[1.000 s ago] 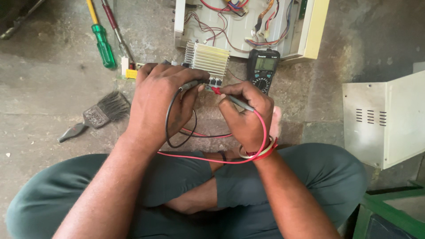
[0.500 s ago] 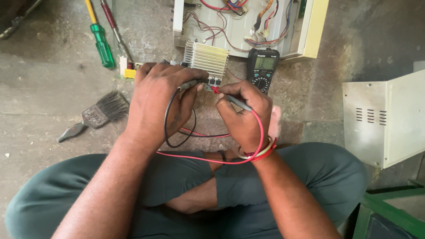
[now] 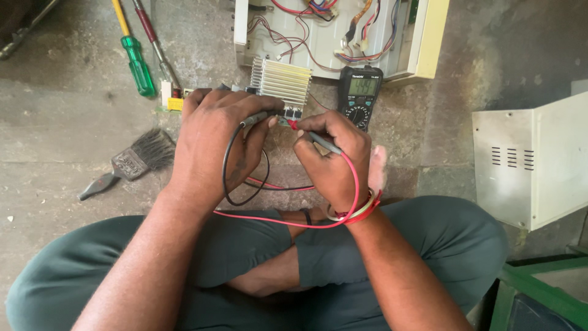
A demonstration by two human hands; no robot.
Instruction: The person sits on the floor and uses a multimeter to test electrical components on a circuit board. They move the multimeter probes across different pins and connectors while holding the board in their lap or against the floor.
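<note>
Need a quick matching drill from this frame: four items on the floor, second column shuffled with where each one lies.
Items:
1. multimeter
2. green-handled screwdriver
3. paintbrush
4. white vented cover

Places:
A. far right, past the right knee
B. upper left, beside a red-handled screwdriver
C. just right of the finned heatsink
D. left of the left hand, on bare concrete

Pairs: 1-C, 2-B, 3-D, 4-A

right hand point(image 3: 334, 156) with red probe point(image 3: 298, 127) shifted slightly toward heatsink point(image 3: 280, 83).
</note>
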